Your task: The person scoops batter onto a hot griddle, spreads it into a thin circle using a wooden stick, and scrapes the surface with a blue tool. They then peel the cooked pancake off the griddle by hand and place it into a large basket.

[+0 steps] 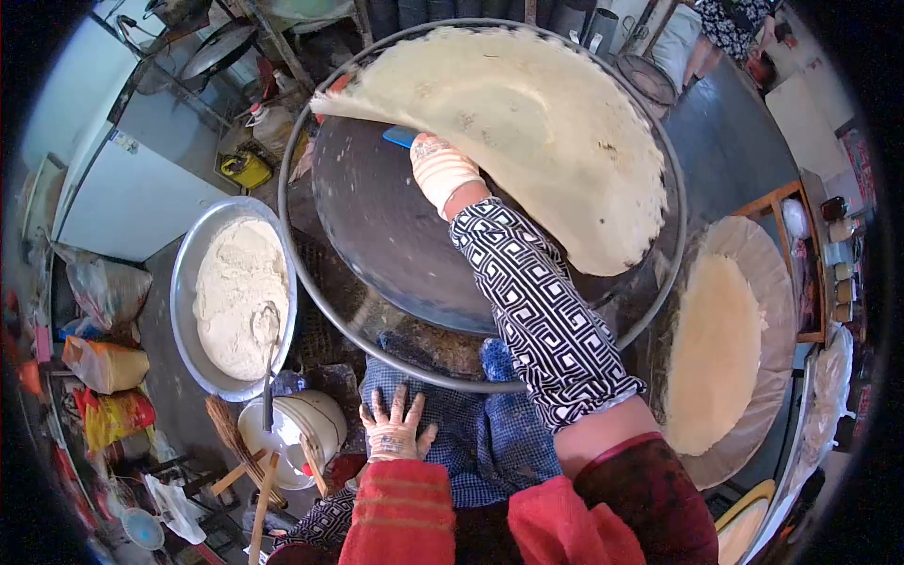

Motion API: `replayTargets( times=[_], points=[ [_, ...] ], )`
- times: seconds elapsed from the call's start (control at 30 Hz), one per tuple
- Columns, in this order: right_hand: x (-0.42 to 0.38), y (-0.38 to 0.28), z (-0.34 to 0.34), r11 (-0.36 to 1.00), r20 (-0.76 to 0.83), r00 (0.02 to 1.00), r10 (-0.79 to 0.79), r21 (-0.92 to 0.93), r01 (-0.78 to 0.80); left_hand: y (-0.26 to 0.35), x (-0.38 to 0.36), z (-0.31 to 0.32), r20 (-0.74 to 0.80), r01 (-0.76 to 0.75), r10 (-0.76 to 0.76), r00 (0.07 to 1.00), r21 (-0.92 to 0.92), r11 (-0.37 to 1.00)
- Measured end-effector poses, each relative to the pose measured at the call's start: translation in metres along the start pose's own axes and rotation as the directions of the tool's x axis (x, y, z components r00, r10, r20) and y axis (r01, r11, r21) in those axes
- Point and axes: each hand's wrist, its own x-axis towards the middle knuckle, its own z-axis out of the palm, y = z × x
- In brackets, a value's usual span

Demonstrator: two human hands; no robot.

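Note:
My right hand [443, 171], in a pale glove, reaches over the round dark griddle [377, 221]. Its fingers are wrapped round a blue scraper [399, 137], mostly hidden by the hand and the dough. A large thin pancake [556, 122] covers the far and right part of the griddle. Its near edge is lifted and folded over beside my right hand. My left hand [395, 428], also gloved, lies with fingers spread on the blue checked cloth [457, 419] over my lap, holding nothing.
A metal ring [353, 330] surrounds the griddle. At left stands a metal basin [184, 311] of pale batter with a ladle [268, 377], above a white bucket [330, 424]. A finished pancake [716, 353] lies on a round tray [777, 330] at right. Another person [730, 28] is at top right.

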Motion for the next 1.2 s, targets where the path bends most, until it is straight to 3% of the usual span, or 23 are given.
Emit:
replayTargets(
  times=[0.03,0.3,0.37,0.4,0.47,0.5,0.6,0.8,0.97,1.2],
  points=[
    [0.013,0.011,0.050,0.967,-0.289,0.945,-0.152,-0.242,0.082,0.003,0.000,-0.001,0.009,0.010,-0.010,1.000,0.015,1.000],
    [0.015,0.012,0.029,0.972,-0.214,0.976,-0.043,-0.233,-0.009,0.003,-0.004,-0.005,0.016,0.023,-0.023,1.000,0.016,1.000],
    [0.017,0.022,0.037,0.994,-0.358,0.932,0.055,0.107,-0.017,0.003,-0.004,-0.007,0.034,0.022,-0.024,0.999,0.033,0.999],
    [0.012,0.026,0.041,0.993,-0.359,0.931,0.060,0.115,-0.020,0.002,-0.005,-0.008,0.031,0.023,-0.024,0.999,0.031,0.999],
    [-0.004,0.031,0.055,0.903,-0.380,0.921,0.086,0.421,0.089,0.001,-0.007,-0.006,0.027,0.025,-0.025,0.999,0.033,0.999],
    [0.000,0.031,0.078,0.913,-0.669,0.721,0.182,0.388,0.129,0.000,-0.008,-0.005,0.017,0.021,-0.022,1.000,0.040,0.999],
    [0.008,0.041,0.093,0.934,-0.645,0.744,0.176,0.349,0.082,0.002,-0.010,-0.009,0.003,0.017,-0.017,1.000,0.041,0.999],
    [-0.070,0.050,0.107,0.985,-0.556,0.822,0.125,0.166,-0.038,0.006,-0.017,-0.011,-0.016,-0.009,0.010,1.000,0.035,0.999],
    [-0.038,0.129,0.065,0.996,-0.515,0.853,0.086,0.038,-0.078,0.014,-0.023,-0.014,-0.009,-0.007,0.008,1.000,0.055,0.998],
    [-0.136,0.214,0.046,0.969,-0.387,0.922,0.012,-0.223,-0.106,0.021,-0.041,-0.025,-0.065,0.000,0.000,0.998,0.005,1.000]
  ],
)
